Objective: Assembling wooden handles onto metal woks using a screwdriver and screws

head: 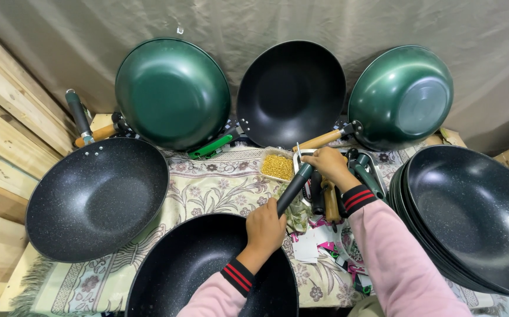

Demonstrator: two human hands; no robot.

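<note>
Two hands work over a cloth-covered surface [207, 188] crowded with woks. The left hand [264, 228] has its fingers wrapped round the lower end of a dark handle [294, 189], at the rim of the black wok [196, 270] nearest the person. The right hand [328, 165] closes its fingers over the handle's upper end, just beside a small tray of gold-coloured screws [277, 166]. Loose handles [325, 196] and paper scraps [313, 243] lie under the right wrist. Another black wok [93, 199] sits to the left, a stack of black woks [472, 217] to the right. Three woks lean against the backdrop: green [172, 91], black [292, 91] and green [401, 97].
</note>
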